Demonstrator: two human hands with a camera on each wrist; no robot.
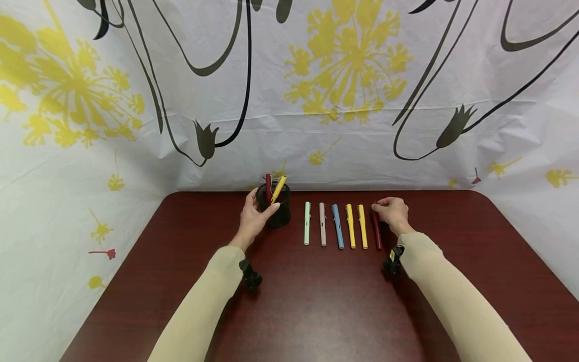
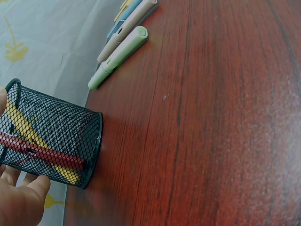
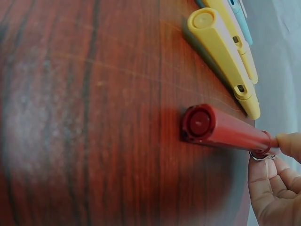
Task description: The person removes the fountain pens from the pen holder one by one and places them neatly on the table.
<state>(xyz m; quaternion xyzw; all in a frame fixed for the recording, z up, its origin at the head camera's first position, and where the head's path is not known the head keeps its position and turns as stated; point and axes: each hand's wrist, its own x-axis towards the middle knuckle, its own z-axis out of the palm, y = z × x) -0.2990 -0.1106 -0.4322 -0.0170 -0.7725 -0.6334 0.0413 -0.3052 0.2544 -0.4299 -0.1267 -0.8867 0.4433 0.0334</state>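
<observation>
Two hands at work: left hand point(image 1: 254, 217) curled round the black mesh cup point(image 1: 274, 207), keeping it steady. Right hand point(image 1: 392, 212) pinching the far end of the dark red pen point(image 1: 376, 230), last in the row on the desk point(image 1: 316, 301), other pens just beside that grip.

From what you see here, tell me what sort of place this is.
Probably a staged tabletop set rather than a lived-in room: a dark red wooden table is walled in by a white sheet printed with yellow flowers, and pens lie in a neat row beside a black mesh pen cup.
</observation>
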